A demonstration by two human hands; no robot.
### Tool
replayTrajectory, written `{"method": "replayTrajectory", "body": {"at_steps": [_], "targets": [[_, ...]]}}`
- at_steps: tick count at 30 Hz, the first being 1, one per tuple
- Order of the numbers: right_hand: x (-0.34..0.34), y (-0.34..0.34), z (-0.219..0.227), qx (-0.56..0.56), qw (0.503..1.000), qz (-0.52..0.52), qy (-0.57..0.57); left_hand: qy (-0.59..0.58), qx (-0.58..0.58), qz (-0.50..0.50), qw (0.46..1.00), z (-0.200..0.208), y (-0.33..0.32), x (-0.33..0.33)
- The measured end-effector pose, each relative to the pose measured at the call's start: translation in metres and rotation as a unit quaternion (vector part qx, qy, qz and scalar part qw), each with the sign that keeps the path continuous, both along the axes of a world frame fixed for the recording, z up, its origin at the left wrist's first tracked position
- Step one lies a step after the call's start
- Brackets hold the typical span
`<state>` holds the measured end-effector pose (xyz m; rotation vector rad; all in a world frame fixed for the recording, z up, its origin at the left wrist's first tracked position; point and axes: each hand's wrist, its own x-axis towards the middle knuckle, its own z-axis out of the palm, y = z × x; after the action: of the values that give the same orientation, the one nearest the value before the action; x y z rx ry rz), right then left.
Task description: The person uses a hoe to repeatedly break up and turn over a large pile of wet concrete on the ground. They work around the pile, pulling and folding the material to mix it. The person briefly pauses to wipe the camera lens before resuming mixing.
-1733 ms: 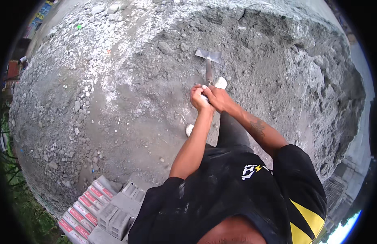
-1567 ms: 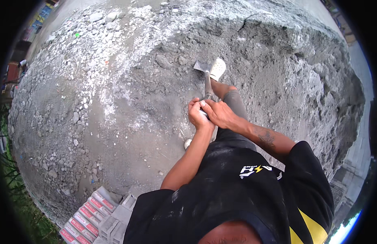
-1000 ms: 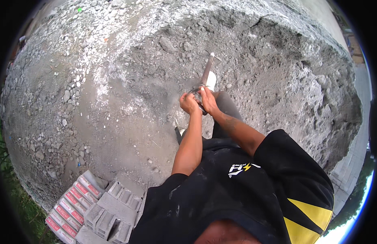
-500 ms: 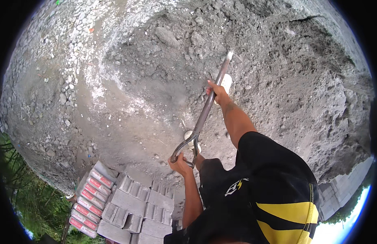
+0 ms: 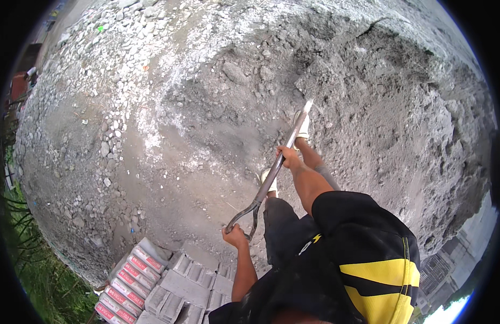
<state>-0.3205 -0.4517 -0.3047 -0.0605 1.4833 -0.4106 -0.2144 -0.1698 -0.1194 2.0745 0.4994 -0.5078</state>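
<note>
I hold a shovel [image 5: 271, 175] slantwise in front of my body. My left hand [image 5: 235, 236] is closed round its looped grip at the near end. Farther up, my right hand [image 5: 287, 156] wraps round the brown shaft. The shaft's far end is pale and meets the grey sand heap [image 5: 347, 81]; I cannot make out the blade against the sand. Beside the shaft are my two light shoes, one near the far end [image 5: 304, 125] and one lower down [image 5: 269, 179].
Hollow concrete blocks [image 5: 193, 275] are stacked at the lower left, next to several piled red-and-white bags [image 5: 132, 283]. Pale stones [image 5: 112, 129] lie scattered at the left. Rough sand rises on the right, and green plants [image 5: 28, 259] edge the lower left.
The shovel's far end and my right hand have come lower and nearer in the view. My left hand stays on the grip, slightly lower. The view has shifted, so the blocks sit lower.
</note>
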Motion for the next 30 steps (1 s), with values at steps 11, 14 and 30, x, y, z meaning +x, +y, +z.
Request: {"method": "replayTrajectory", "body": {"at_steps": [11, 14, 30], "targets": [[-0.029, 0.177, 0.052, 0.065, 0.985, -0.14, -0.082, -0.047, 0.017, -0.194, 0.98, 0.091, 0.137, 0.065], [-0.022, 0.222, 0.055, 0.069, 0.974, -0.186, -0.112, -0.075, 0.04, -0.278, 0.957, 0.112, 0.142, 0.094], [-0.324, 0.502, 0.081, -0.032, 0.622, -0.776, -0.095, -0.085, -0.069, -0.778, 0.619, 0.089, 0.097, -0.165]]}}
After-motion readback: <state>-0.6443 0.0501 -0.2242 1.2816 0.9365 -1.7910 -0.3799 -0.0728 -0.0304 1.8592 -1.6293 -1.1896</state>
